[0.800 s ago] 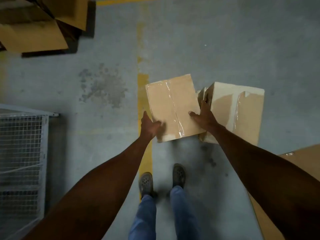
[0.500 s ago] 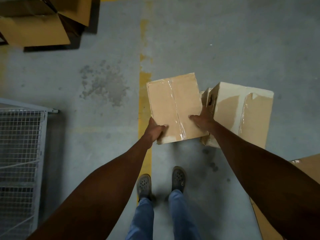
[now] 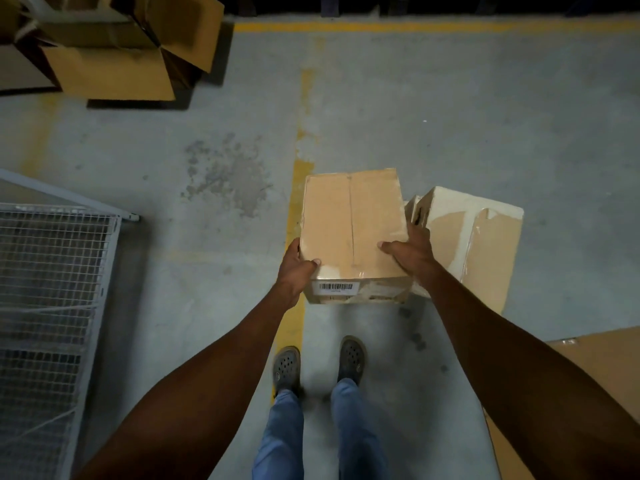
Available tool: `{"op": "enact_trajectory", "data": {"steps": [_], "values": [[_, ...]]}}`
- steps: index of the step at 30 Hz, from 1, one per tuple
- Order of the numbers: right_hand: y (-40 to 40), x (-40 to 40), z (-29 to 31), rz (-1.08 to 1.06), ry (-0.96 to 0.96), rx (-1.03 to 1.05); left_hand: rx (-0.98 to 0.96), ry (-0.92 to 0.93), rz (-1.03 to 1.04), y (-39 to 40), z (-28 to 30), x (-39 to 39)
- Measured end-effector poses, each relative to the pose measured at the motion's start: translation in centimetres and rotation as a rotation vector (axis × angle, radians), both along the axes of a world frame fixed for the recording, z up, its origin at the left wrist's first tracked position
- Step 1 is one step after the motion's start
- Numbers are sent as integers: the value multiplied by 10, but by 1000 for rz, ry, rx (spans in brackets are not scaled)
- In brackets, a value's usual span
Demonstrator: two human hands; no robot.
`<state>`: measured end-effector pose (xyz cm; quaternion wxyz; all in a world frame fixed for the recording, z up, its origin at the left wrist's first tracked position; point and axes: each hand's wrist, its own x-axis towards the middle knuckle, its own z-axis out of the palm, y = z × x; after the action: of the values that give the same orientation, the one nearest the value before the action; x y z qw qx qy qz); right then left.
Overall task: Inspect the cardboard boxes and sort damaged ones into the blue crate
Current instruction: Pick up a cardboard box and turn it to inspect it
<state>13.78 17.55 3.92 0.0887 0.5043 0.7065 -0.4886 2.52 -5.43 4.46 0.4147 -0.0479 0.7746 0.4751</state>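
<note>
Both hands hold a taped brown cardboard box (image 3: pixel 353 230) above the concrete floor (image 3: pixel 485 116): the left hand (image 3: pixel 297 266) grips its near left corner, the right hand (image 3: pixel 410 251) its right edge. A barcode label (image 3: pixel 336 286) shows on its near side. Just beside it sits a torn cardboard box (image 3: pixel 478 237), its white surface peeling. A wire mesh cage (image 3: pixel 52 289) stands at left; open cardboard cartons (image 3: pixel 114 64) lie farther away.

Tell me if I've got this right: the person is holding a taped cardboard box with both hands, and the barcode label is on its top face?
Not quite. The barcode label is on the side face nearest the person, not the top, as the head view shows. The rest holds: the left hand and right hand both hold the taped cardboard box.
</note>
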Motion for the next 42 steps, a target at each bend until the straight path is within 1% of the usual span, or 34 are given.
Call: {"op": "enact_trajectory", "data": {"steps": [4, 6, 9, 11, 14, 18, 21, 25, 29, 36, 42], "values": [[-26, -1, 87, -9, 117, -18, 75, 15, 6, -36, 69, 3], [-43, -4, 127, -3, 190, -20, 121, 61, 31, -57, 107, 4], [-72, -14, 192, 9, 316, -80, 201, 121, 147, -95, 166, 9], [-94, -23, 229, 70, 381, -120, 262, 141, 238, -120, 202, 12], [-129, -44, 278, 190, 469, -147, 340, 178, 319, -160, 248, 11], [-184, -74, 335, 323, 540, -174, 382, 249, 395, -226, 302, 10], [-233, -100, 371, 429, 588, -189, 408, 332, 491, -278, 336, 9], [-309, -134, 408, 575, 618, -190, 423, 413, 610, -351, 369, 9], [-400, -170, 434, 705, 634, -185, 396, 477, 741, -434, 388, 8], [-540, -214, 457, 890, 617, -243, 348, 530, 911, -563, 406, 6], [-643, -245, 480, 1069, 660, -325, 285, 596, 1076, -647, 420, 16]]}}
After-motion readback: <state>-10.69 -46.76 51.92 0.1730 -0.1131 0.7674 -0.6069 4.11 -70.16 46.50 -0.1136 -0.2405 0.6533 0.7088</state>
